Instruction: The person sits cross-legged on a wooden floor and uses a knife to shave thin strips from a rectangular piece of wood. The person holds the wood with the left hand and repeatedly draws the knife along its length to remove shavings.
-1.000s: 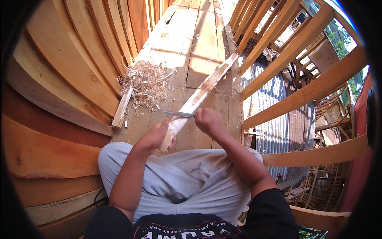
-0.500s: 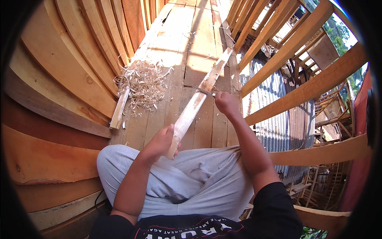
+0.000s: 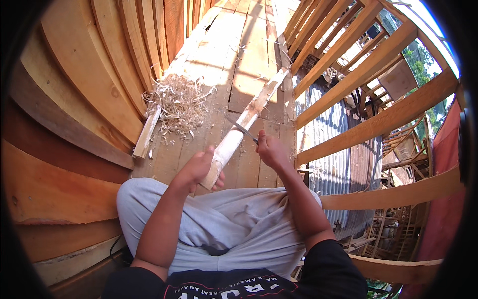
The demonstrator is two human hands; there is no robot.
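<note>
A long pale wooden stick (image 3: 244, 124) runs from my lap up and away over the plank floor. My left hand (image 3: 199, 169) grips its near end. My right hand (image 3: 269, 149) holds a knife (image 3: 242, 130) whose blade lies across the stick about a third of the way up. The near part of the stick looks smooth and rounded, while the far part is rougher and flat. My knees in grey trousers (image 3: 219, 224) lie under both forearms.
A heap of curled wood shavings (image 3: 179, 102) and a short wooden batten (image 3: 148, 133) lie on the plank floor (image 3: 249, 65) to the left. Curved planks (image 3: 84, 84) rise on the left. Open wooden rails (image 3: 378, 119) and corrugated sheet (image 3: 328, 159) are on the right.
My right hand ran the knife up the stick away from me, then came back down toward my left hand. The left hand kept its grip on the near end.
</note>
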